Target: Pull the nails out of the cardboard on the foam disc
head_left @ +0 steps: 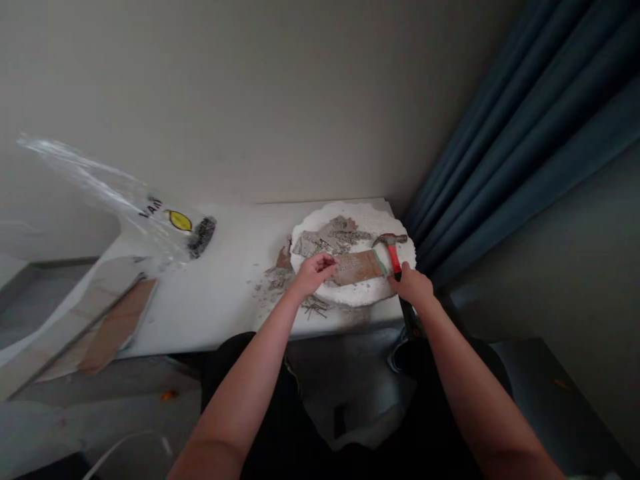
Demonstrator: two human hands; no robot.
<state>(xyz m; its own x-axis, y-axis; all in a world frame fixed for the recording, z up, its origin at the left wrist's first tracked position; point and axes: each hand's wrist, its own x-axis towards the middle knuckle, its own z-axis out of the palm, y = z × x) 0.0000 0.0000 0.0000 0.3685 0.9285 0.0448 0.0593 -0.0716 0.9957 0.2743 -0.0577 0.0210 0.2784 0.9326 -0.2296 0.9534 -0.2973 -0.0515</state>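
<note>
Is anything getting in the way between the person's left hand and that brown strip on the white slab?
Nothing visible does. The left hand is right at the near-left end of the brown strip. The hammer, in the right hand, is by the opposite end.

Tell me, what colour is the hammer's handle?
The hammer's handle is red, turning dark beside the right hand; the head view shows it.
</note>
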